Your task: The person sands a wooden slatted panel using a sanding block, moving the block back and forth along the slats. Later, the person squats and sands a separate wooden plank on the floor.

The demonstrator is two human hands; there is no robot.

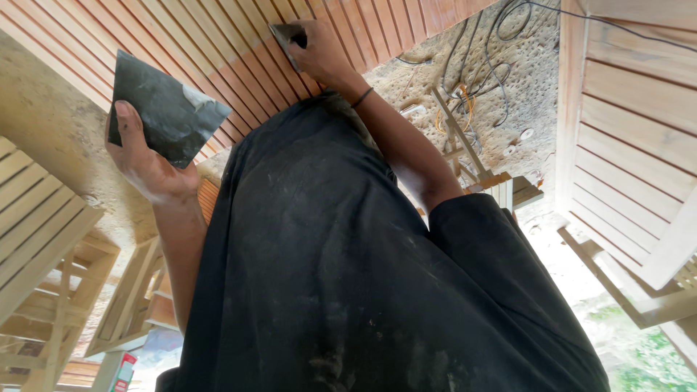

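Observation:
My left hand (145, 163) is raised at the left and grips a dark grey sheet of sandpaper (170, 109) by its lower edge, thumb along the sheet's left side. At the top of the view, my right hand (319, 51) presses a smaller dark piece of sandpaper (285, 33) against a reddish-brown slatted wooden panel (218, 43). A dark band circles my right wrist. My dusty black shirt (348, 276) fills the middle of the view and hides the panel's near part.
Pale slatted wooden panels (632, 123) lean at the right. Unfinished wooden frames (43, 232) stand at the left. Cables (494, 58) and wood scraps lie on the dusty ground beyond the panel. A red and white container (123, 370) sits at the bottom left.

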